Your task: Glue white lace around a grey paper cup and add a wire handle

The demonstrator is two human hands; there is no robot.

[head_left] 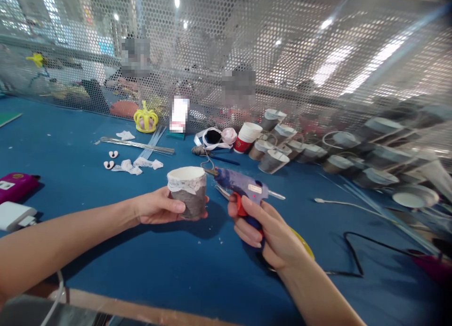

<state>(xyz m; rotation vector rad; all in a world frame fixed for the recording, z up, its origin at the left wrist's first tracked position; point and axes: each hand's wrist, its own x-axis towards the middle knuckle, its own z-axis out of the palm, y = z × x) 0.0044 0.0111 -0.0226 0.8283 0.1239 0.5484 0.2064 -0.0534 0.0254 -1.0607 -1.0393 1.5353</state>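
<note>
My left hand (160,206) is wrapped round a grey cup (189,199) with a white lace band under its rim, held upright above the blue table. In my right hand (261,222) is a blue hot glue gun (243,182), with fingers curled at its red trigger. The nozzle points left and sits at the cup's right rim; whether it touches, I cannot tell. A clear glue stick (277,194) pokes out of the gun's back. Beyond the cup lie lace scraps (129,167) and a small spool of grey cord (199,150).
Several grey cups (273,161) and a stack of paper cups (247,138) stand at the back right. A yellow crown-shaped piece (145,119) and a phone (179,114) are near the perforated screen (197,58). A black cable (353,255) runs along the right. A white charger (16,216) lies left.
</note>
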